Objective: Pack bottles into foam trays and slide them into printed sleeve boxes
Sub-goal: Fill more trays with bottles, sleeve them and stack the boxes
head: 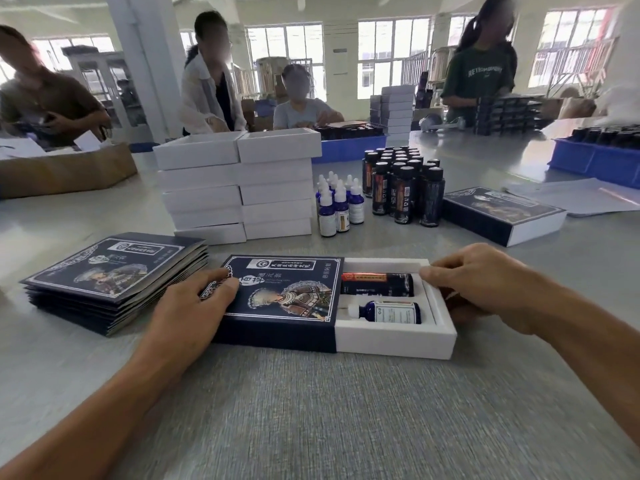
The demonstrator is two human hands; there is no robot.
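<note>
1. Gripping the left end of a dark navy printed cardboard sleeve box (280, 299) on the grey textured table (311, 410): left hand (194, 303), thumb lying on the printed top, fingers curled round the far edge.
2. Holding the right end of a white foam tray (394, 336): right hand (485, 289), fingers bent over the tray's far right corner, thumb side hidden.
3. Sticking out of the sleeve's right opening, about half inside: the tray, carrying a dark bottle with an orange-red label (377, 284) lying on its side and, nearer, a blue dropper bottle with a white cap (388, 311).
4. Lying just left of the left hand: a stack of flat navy printed sleeves (110, 275).
5. Standing behind the sleeve box: two stacks of white rectangular trays (239, 188), then a cluster of small blue dropper bottles (337, 202) and a group of tall dark bottles with black caps (405, 185).
6. Resting to the right of those: a finished navy sleeve box (502, 213).
7. Working at the far side: several people, blue plastic bins (595, 161) beside them.
</note>
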